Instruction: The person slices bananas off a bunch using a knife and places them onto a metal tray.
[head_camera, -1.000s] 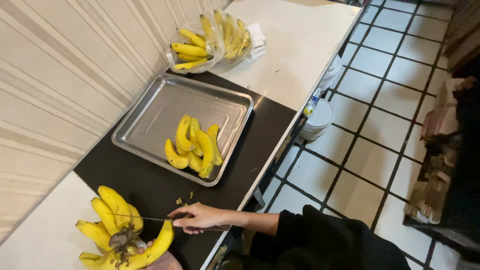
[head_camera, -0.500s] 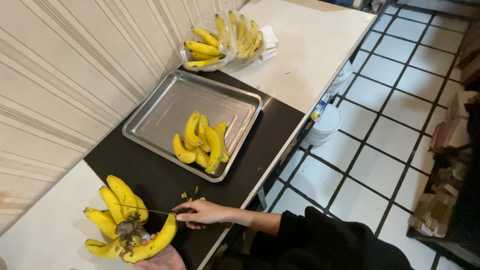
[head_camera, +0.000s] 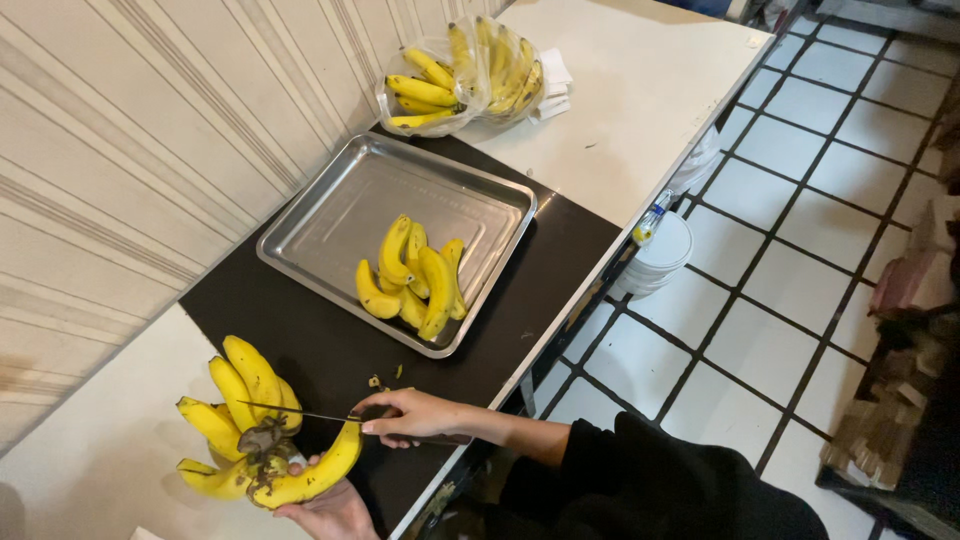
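Knife (head_camera: 300, 412) edged into banana bunch (head_camera: 262, 425) crown; right hand (head_camera: 415, 415) pinches handle, left hand (head_camera: 330, 510) cups bunch at 6 o'clock. Bunch: heavyish, bruisable; hold near stem.

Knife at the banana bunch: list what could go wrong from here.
1. The knife has its blade at the crown of the banana bunch, and the left hand cups the bunch from below; a slip could likely reach those fingers.
2. The right hand works close to the counter edge, so a freed banana might roll off onto the tiled floor.
3. The blade could nick neighbouring bananas in the bunch.
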